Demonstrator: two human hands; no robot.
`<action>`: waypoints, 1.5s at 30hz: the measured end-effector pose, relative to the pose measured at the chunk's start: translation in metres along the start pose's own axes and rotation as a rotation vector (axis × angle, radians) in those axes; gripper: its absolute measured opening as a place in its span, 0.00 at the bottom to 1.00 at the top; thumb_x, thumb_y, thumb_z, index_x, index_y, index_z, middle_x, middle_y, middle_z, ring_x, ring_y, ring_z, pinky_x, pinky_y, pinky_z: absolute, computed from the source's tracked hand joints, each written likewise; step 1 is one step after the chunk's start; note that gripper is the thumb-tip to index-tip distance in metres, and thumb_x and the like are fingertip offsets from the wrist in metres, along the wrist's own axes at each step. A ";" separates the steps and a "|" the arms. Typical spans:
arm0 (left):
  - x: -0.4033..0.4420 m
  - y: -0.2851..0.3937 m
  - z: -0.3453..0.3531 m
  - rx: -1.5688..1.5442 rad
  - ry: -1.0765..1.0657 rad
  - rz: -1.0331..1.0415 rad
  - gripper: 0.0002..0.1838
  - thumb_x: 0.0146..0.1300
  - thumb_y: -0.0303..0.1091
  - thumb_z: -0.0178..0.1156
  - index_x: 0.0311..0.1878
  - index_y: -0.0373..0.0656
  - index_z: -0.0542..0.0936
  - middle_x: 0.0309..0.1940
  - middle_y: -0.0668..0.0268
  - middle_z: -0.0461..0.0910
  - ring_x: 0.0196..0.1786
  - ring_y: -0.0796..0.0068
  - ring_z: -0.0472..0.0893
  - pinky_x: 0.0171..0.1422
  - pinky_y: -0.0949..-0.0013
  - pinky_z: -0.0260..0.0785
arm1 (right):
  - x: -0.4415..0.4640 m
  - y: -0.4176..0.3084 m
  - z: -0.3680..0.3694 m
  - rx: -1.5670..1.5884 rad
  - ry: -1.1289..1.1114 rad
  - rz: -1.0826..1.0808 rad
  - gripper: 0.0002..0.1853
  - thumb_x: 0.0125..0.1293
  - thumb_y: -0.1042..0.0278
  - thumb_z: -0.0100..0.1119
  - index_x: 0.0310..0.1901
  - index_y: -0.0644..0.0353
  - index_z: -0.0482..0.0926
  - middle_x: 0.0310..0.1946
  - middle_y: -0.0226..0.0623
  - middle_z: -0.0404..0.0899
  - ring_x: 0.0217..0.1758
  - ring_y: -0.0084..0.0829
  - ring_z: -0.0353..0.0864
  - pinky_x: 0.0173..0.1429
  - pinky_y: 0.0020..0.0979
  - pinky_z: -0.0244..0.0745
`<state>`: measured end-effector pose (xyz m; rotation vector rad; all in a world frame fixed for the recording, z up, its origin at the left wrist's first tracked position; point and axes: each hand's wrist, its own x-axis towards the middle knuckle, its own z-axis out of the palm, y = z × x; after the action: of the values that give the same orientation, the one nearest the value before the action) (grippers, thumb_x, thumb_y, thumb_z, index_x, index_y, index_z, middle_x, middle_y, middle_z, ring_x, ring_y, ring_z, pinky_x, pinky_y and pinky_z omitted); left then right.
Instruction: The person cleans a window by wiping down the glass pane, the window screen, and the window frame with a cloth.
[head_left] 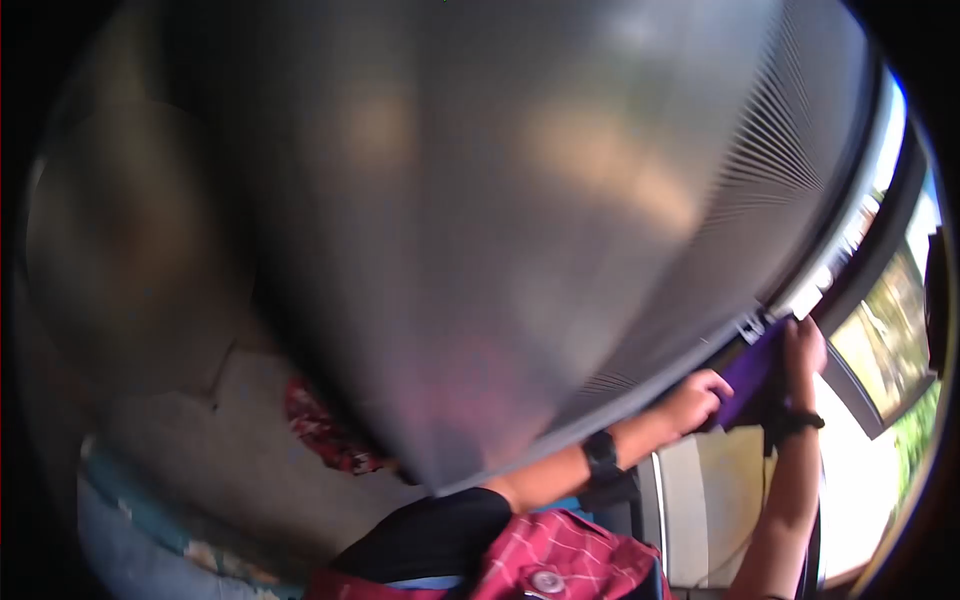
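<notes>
A purple cloth (752, 375) hangs between my two hands at the right, beside the lower edge of a large, shiny grey panel (480, 230). My left hand (697, 398), below a dark wrist watch, has its fingers curled around the cloth's left edge. At the cloth's upper right corner, my right hand (803, 348) pinches it, with a dark band on that wrist. A small metal fitting (752, 326) on the panel's edge is close to the cloth's top. The panel is blurred and fills most of the view.
Red checked clothing (570, 560) covers my body at the bottom. A dark red patterned fabric (325, 428) lies at the lower left, over a grey floor (240, 450). Bright window openings (885, 335) with dark frames are at the far right.
</notes>
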<state>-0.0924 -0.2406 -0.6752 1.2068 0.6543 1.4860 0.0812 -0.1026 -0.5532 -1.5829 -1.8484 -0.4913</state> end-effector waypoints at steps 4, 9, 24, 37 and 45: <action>-0.032 0.027 -0.048 0.071 0.094 -0.110 0.16 0.46 0.22 0.49 0.41 0.40 0.78 0.38 0.64 0.74 0.43 0.73 0.71 0.49 0.71 0.62 | 0.025 -0.024 0.101 -0.119 -0.051 -0.276 0.12 0.60 0.62 0.51 0.38 0.59 0.80 0.34 0.49 0.78 0.40 0.48 0.78 0.45 0.48 0.72; -0.044 0.037 -0.050 0.140 0.141 -0.168 0.16 0.48 0.23 0.47 0.41 0.41 0.77 0.35 0.66 0.74 0.40 0.75 0.71 0.46 0.73 0.62 | 0.031 -0.003 0.111 -0.088 -0.062 -0.365 0.13 0.61 0.62 0.52 0.39 0.64 0.78 0.37 0.47 0.77 0.45 0.46 0.75 0.53 0.43 0.69; -0.032 0.009 0.008 0.175 0.317 -0.078 0.24 0.49 0.25 0.52 0.54 0.41 0.74 0.48 0.64 0.74 0.45 0.75 0.71 0.48 0.73 0.65 | 0.015 -0.041 0.014 0.049 -0.299 0.019 0.24 0.54 0.51 0.59 0.46 0.62 0.74 0.42 0.53 0.79 0.48 0.51 0.79 0.51 0.45 0.74; -0.024 -0.008 0.020 -0.200 0.245 -0.272 0.22 0.52 0.21 0.49 0.53 0.36 0.73 0.39 0.62 0.76 0.41 0.77 0.74 0.47 0.76 0.67 | 0.024 -0.021 -0.033 -0.227 -0.532 0.010 0.14 0.45 0.66 0.58 0.32 0.65 0.83 0.32 0.49 0.83 0.39 0.43 0.84 0.44 0.35 0.80; 0.009 -0.013 0.046 -0.229 0.090 -0.258 0.23 0.51 0.20 0.50 0.54 0.34 0.72 0.41 0.64 0.75 0.43 0.78 0.72 0.50 0.77 0.65 | 0.054 0.015 -0.025 0.597 -0.347 0.491 0.09 0.53 0.74 0.54 0.25 0.72 0.79 0.20 0.49 0.80 0.23 0.37 0.83 0.26 0.35 0.81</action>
<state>-0.0441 -0.2372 -0.6679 0.8507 0.6538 1.3616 0.0976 -0.0764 -0.5006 -1.6622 -1.5390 0.5372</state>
